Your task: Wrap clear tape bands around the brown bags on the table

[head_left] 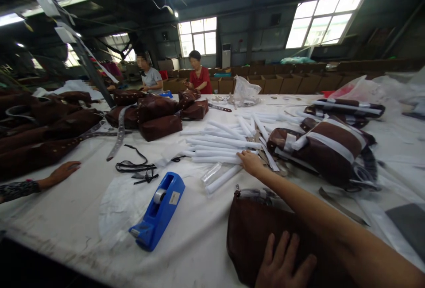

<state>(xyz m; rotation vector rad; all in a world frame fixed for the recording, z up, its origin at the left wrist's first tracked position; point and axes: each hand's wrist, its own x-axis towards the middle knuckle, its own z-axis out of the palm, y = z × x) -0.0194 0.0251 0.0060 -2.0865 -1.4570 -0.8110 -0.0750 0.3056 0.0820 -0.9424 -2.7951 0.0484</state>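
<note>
My right hand (250, 163) reaches forward over the table to a spread of white paper rolls (221, 140). Its fingers curl down onto the near end of one roll. My left hand (282, 263) lies flat with fingers spread on a dark brown leather bag (252, 230) at the table's near edge. Two more white rolls (222, 178) lie just left of my right wrist.
A blue tape dispenser (157, 210) stands at the near left, with black cords (134, 166) behind it. Brown bags wrapped with white strips (323, 148) lie to the right, more brown bags (156, 117) at the left. A co-worker's hand (61, 173) rests at the left; two people work at the far end.
</note>
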